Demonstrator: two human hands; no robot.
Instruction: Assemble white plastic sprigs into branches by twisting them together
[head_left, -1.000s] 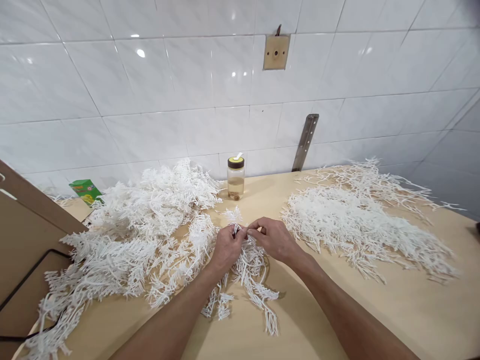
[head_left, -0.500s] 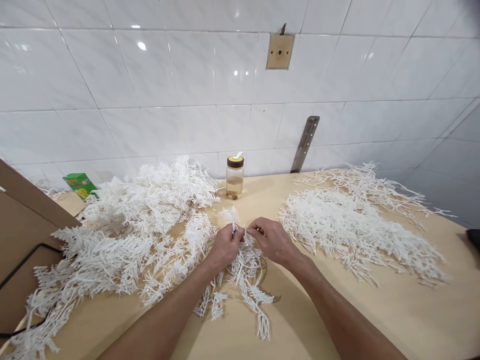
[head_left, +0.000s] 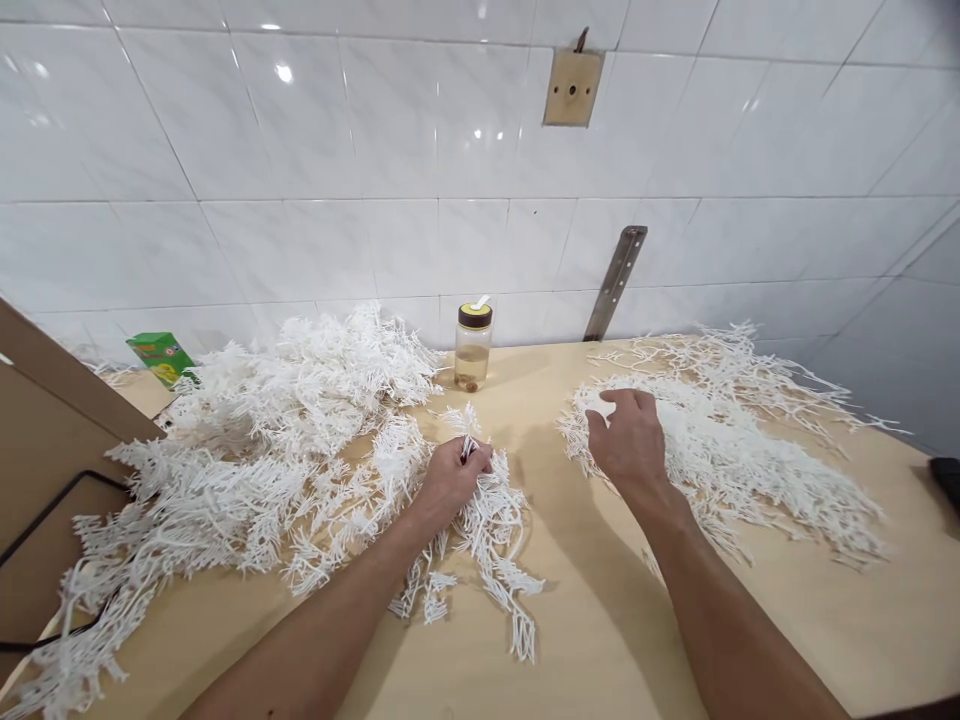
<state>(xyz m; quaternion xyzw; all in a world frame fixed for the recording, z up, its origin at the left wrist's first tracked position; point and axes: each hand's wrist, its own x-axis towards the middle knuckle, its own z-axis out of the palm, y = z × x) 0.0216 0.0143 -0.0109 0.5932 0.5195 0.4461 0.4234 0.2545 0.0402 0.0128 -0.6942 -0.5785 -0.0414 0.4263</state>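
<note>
My left hand [head_left: 455, 472] is closed around white branching strands at the centre of the table, with a small tuft [head_left: 463, 420] sticking out above the fingers. More of the white strands [head_left: 491, 530] hang and spread below that hand. My right hand [head_left: 631, 440] is over the near-left part of the right-hand pile of white strands [head_left: 720, 450], fingers apart and curved, with nothing visible in them. A larger, fluffier white pile [head_left: 300, 390] covers the left side of the table and reaches close to my left forearm.
A jar [head_left: 472, 350] with a dark and yellow lid stands near the tiled wall. Behind the left pile is a green box [head_left: 161, 358]. A brown board [head_left: 52, 460] with a black cord is at the left; a metal bracket [head_left: 616, 283] leans at the wall.
My right hand has moved away from my left hand, to the right and up over the right pile, and its fingers have opened. My left hand keeps its hold on the strands.
</note>
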